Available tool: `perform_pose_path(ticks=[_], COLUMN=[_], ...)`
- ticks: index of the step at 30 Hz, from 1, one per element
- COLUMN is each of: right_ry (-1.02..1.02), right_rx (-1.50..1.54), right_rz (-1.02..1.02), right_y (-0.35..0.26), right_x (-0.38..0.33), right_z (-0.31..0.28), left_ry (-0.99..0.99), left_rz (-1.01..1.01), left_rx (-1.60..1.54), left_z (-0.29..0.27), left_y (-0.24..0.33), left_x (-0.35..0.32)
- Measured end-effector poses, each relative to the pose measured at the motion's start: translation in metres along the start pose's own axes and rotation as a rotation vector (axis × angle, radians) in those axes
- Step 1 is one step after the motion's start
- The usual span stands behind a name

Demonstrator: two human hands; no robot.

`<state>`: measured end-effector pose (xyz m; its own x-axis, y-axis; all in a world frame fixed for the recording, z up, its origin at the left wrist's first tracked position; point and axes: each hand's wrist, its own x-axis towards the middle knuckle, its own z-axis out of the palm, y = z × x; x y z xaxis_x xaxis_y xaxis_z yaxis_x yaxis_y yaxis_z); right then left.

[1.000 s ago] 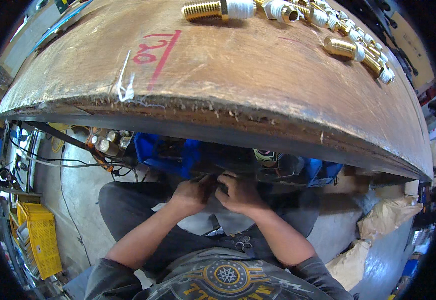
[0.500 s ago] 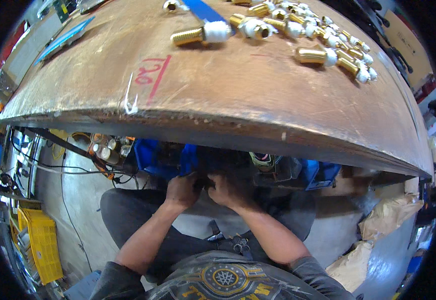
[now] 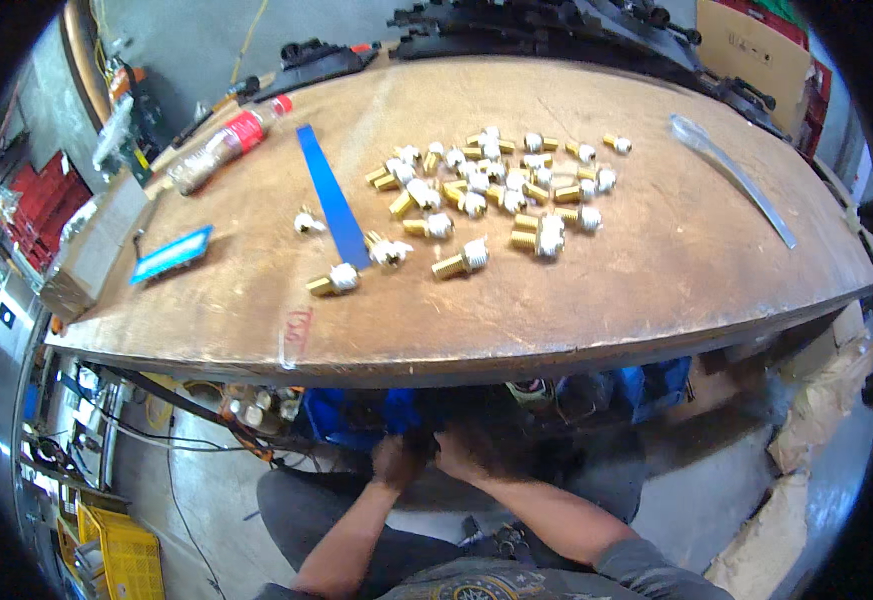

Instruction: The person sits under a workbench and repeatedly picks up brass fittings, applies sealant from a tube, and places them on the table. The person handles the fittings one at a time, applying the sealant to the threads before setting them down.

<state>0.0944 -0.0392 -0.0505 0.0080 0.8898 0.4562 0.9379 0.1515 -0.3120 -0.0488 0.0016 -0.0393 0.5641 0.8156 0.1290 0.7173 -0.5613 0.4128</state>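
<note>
Below the table's front edge, my left hand (image 3: 398, 461) and my right hand (image 3: 460, 459) are close together in front of my lap. Both look closed, with the fingers curled inward; shadow and blur hide whatever is between them. Just beyond my left hand is a blue bin (image 3: 342, 412) under the table. On the brown tabletop (image 3: 647, 300) lie several brass threaded fittings (image 3: 452, 262) with white tape wrapped around one end. A flat blue strip (image 3: 332, 195) rests to the left of most of them.
A plastic bottle with a red label (image 3: 225, 148) and a light-blue card (image 3: 172, 254) lie on the table's left side. A clear strip (image 3: 737, 180) is at the right. On the floor are a yellow crate (image 3: 122, 560) and brown paper (image 3: 822, 400); cables run under the table.
The view has tilted up, so more of the tabletop shows and the hands appear lower. My hands remain together under the table edge.
</note>
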Motion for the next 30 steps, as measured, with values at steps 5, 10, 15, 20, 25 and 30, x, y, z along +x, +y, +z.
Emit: perform_pose_path(ticks=[5, 10, 15, 20, 25, 30], right_ry=[-0.520, -0.948, -1.274, -0.788, -0.944, -0.953], right_rx=[0.145, 0.497, 0.488, 0.435, 0.362, 0.369], right_rz=[-0.058, -0.185, 0.242, 0.012, -0.144, -0.109], right_y=[-0.010, -0.074, -0.006, -0.008, -0.008, -0.009], right_x=[-0.016, -0.022, -0.024, -0.019, -0.021, -0.023], right_z=[0.012, -0.072, 0.006, -0.041, -0.027, -0.009], left_ry=[-0.091, -0.008, 0.153, -0.011, 0.180, 0.312], left_rz=[-0.129, -0.083, 0.076, 0.052, 0.608, 0.227], left_rx=[0.192, 0.048, -0.128, -0.908, -0.380, 0.228], left_z=[-0.002, -0.025, -0.056, -0.214, -0.361, -0.418], left_y=[-0.015, -0.028, -0.021, 0.070, 0.117, 0.152], left_x=[0.002, 0.005, -0.012, -0.043, 0.004, 0.079])
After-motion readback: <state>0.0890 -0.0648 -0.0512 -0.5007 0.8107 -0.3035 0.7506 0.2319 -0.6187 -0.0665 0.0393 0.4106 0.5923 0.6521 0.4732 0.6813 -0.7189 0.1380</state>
